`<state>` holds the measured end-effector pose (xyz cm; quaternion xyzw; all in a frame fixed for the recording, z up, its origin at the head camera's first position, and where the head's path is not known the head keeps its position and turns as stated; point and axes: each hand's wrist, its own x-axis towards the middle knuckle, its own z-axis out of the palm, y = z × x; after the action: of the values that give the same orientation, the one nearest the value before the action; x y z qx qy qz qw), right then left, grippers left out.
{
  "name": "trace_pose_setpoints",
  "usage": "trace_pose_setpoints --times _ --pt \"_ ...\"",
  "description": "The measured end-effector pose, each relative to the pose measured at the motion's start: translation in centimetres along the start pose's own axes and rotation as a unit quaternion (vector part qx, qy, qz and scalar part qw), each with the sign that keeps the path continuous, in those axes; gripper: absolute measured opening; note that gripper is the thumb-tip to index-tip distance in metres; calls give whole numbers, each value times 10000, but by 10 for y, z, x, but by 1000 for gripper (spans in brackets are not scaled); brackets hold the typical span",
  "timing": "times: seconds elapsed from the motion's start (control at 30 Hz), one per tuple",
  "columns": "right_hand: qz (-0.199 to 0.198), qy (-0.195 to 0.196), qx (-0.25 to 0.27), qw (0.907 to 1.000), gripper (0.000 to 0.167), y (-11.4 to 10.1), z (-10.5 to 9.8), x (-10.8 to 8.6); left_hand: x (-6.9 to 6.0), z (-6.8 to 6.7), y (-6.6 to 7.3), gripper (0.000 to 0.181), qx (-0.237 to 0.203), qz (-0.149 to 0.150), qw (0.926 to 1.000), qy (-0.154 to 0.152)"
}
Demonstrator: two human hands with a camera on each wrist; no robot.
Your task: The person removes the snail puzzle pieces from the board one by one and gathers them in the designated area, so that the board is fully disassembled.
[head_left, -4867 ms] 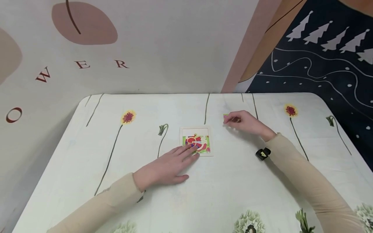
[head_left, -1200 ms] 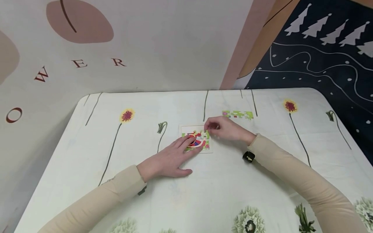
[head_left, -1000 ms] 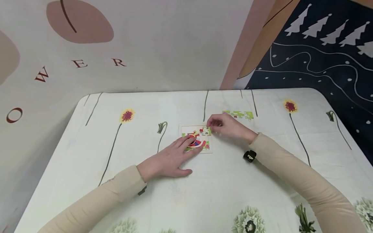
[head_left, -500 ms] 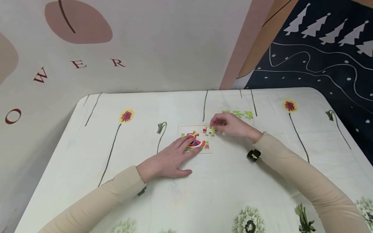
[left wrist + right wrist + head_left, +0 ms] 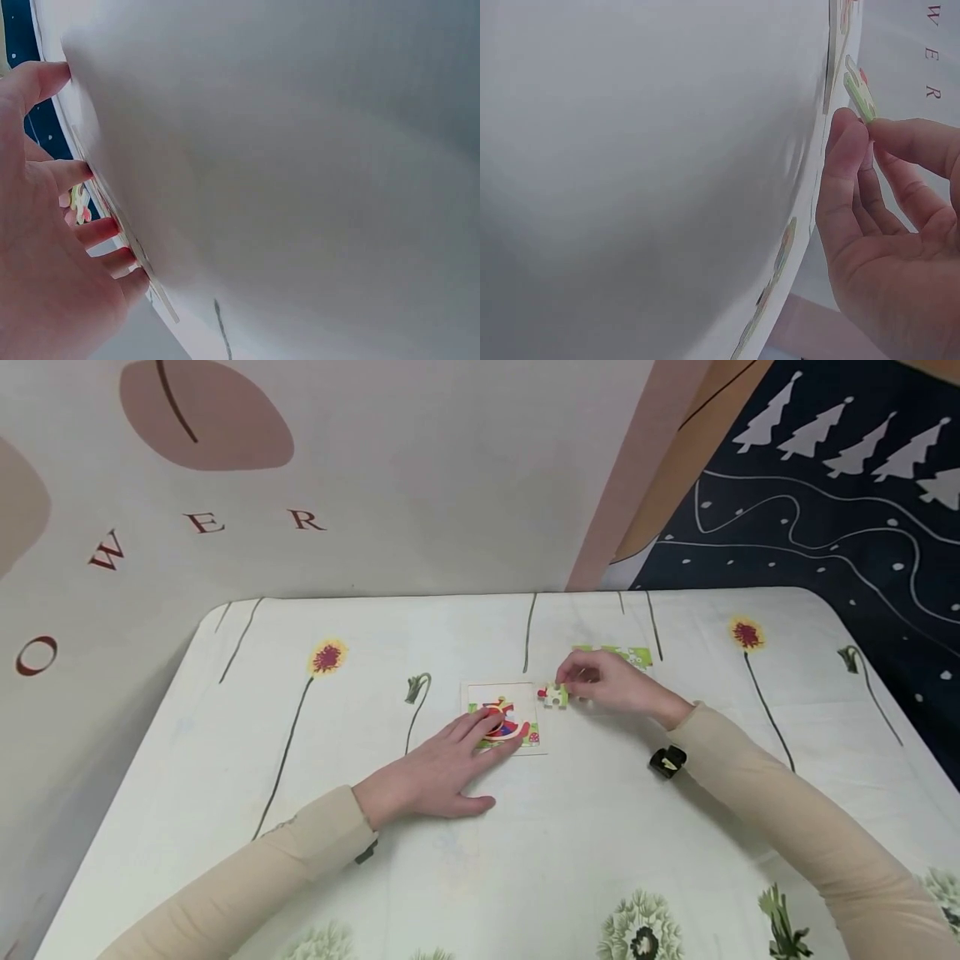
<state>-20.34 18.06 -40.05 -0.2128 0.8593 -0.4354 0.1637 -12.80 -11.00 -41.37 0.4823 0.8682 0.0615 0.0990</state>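
Note:
A square puzzle board (image 5: 489,691) lies mid-table, pale at the back, with colourful jigsaw pieces (image 5: 532,737) fitted in its front part. My left hand (image 5: 442,772) rests on it, fingers spread and nearly straight, covering part of the picture. In the left wrist view, the fingertips of the left hand (image 5: 52,232) touch the board's edge. Just right of the board, my right hand (image 5: 615,685) pinches a green-and-white puzzle piece (image 5: 553,696) with a red spot. The right wrist view shows this puzzle piece (image 5: 859,91) tilted, between thumb and index finger, above the table.
Behind the right hand, several green loose puzzle pieces (image 5: 637,657) lie in a row, partly hidden by it. The table wears a white flower-print cloth (image 5: 562,843). A pale printed wall hanging (image 5: 420,485) stands at its back edge, with a dark one (image 5: 787,552) at the right.
Earlier my right hand was at the loose pieces, then over the board with the puzzle piece. It has since drawn the piece off to the right. The left hand has stayed on the board.

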Motion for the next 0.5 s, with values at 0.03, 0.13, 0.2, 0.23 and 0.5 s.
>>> trace_pose_setpoints --times 0.03,0.13,0.2,0.23,0.5 --pt "20 -4 -11 10000 15 1 -1 -1 0 0 0 77 -7 4 10000 6" --pt "48 -17 25 10000 14 5 -4 -3 0 0 0 77 -12 12 10000 8" --pt "44 6 83 10000 14 6 -6 -5 0 -1 0 77 -9 9 10000 5" --pt "55 26 121 9999 14 7 -7 -6 0 -1 0 77 -6 7 10000 9" --pt "248 246 164 9993 13 10 -15 -15 -1 -1 1 76 16 -33 10000 -51"
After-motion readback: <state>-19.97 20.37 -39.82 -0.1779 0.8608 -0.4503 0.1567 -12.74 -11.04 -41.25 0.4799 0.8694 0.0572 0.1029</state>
